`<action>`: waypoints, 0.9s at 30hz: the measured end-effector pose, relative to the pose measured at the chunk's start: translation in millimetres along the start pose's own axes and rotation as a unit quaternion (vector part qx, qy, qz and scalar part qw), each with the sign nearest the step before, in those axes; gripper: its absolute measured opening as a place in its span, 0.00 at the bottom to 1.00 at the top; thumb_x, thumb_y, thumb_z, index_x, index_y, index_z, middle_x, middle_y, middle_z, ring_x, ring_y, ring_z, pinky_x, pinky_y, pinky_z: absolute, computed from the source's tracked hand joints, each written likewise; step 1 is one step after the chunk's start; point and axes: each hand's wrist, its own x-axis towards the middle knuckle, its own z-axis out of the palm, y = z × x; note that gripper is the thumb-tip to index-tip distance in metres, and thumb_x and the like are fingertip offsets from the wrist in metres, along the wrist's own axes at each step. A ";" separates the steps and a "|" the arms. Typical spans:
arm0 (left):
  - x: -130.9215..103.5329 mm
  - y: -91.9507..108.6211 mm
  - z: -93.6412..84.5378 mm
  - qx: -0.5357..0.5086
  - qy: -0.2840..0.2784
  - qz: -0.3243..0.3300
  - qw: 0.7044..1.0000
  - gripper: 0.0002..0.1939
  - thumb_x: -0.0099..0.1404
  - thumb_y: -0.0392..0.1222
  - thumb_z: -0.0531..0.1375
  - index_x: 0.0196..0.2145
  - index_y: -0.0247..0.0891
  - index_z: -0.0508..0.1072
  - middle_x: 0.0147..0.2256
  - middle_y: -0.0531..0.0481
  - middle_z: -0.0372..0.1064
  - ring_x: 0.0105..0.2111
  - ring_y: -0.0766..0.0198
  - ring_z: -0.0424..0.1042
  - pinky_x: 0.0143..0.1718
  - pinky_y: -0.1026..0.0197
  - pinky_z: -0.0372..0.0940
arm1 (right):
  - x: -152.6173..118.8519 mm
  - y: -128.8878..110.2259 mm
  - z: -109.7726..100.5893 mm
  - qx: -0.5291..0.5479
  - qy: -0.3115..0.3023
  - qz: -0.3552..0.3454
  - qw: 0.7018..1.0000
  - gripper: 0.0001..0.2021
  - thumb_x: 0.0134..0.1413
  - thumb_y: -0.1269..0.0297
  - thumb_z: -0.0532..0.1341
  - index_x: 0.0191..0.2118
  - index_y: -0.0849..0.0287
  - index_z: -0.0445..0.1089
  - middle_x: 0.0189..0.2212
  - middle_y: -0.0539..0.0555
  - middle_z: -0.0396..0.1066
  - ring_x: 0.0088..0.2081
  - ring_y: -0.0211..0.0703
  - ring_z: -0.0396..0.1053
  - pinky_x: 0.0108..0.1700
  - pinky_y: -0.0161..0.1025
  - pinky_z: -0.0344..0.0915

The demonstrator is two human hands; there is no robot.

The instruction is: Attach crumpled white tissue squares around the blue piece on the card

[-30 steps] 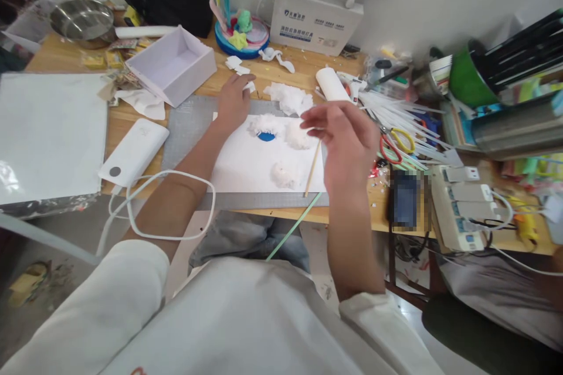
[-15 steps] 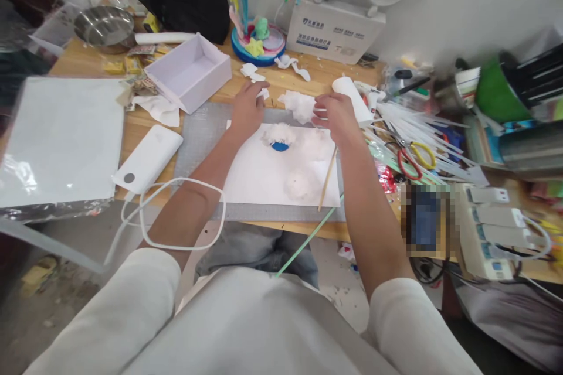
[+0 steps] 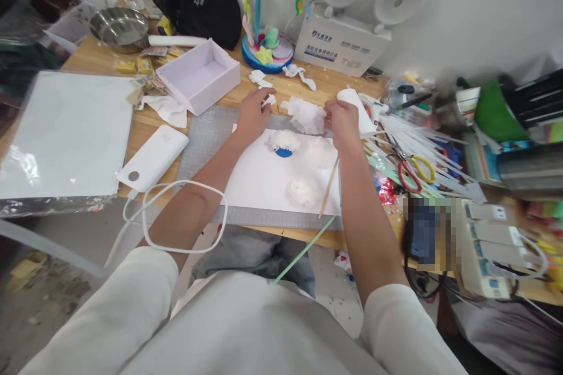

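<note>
Two bare hands in the head view, both reaching over the grey mat [image 3: 193,137]. At the right hand [image 3: 344,122], a narrow closing of the fingertips, apparently pinching a ragged white piece [image 3: 305,116] by its right edge. Located between both hands, just beyond the far edge of a white sheet [image 3: 253,179], perhaps slightly overlapping it. At the left hand [image 3: 255,112], a loose curl of thumb and fingers about a small white scrap [image 3: 269,101]; cannot tell whether pinching it or merely resting over it.

Likely very light, soft and limp, with little stiffness; probably easy to tear or to shed fibres, hardly slippery. Best taken with a gentle fingertip pinch at the edge, as at the right side now, or by two opposite edges to keep from folding; best not squeezed in the middle.

On the sheet, similar pale tufts: one along the far side of a blue disc [image 3: 284,153], another just right of it [image 3: 323,152], a third nearer the body [image 3: 302,192]. Lying slantwise beside the right forearm, a thin wooden stick [image 3: 329,188]. Just beyond the right hand, a white roll [image 3: 355,106]; farther right, scissors [image 3: 409,179].
</note>
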 end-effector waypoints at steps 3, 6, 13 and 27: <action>0.6 4.3 3.2 -0.105 -0.013 -0.084 0.991 0.22 0.59 0.25 0.58 0.49 0.41 0.75 0.42 0.48 0.72 0.32 0.66 0.77 0.38 0.58 0.74 | -5.4 -5.9 11.2 0.023 0.056 0.019 0.998 0.09 0.58 0.59 0.57 0.32 0.58 0.70 0.29 0.51 0.71 0.38 0.44 0.74 0.40 0.44 0.74; -3.2 16.5 5.0 -0.177 -0.016 -0.091 0.980 0.22 0.58 0.26 0.60 0.48 0.41 0.74 0.41 0.49 0.71 0.33 0.67 0.78 0.39 0.60 0.75 | -19.0 -20.8 9.8 0.019 0.092 -0.020 0.995 0.11 0.59 0.57 0.58 0.36 0.58 0.72 0.34 0.53 0.74 0.41 0.44 0.75 0.44 0.46 0.74; -30.3 64.3 -0.2 -0.213 -0.051 -0.020 0.975 0.20 0.61 0.30 0.63 0.51 0.43 0.72 0.37 0.52 0.76 0.37 0.66 0.78 0.41 0.62 0.75 | -77.2 -68.0 9.1 0.074 -0.026 -0.133 0.988 0.13 0.51 0.63 0.67 0.45 0.53 0.75 0.41 0.53 0.78 0.39 0.40 0.75 0.37 0.39 0.75; -41.5 79.6 -6.3 -0.253 -0.100 -0.030 0.962 0.05 0.63 0.40 0.67 0.37 0.41 0.79 0.35 0.51 0.77 0.33 0.68 0.76 0.33 0.66 0.75 | -103.5 -52.5 -1.3 0.131 0.007 -0.152 0.980 0.05 0.51 0.65 0.69 0.36 0.52 0.77 0.34 0.49 0.75 0.36 0.39 0.73 0.34 0.37 0.73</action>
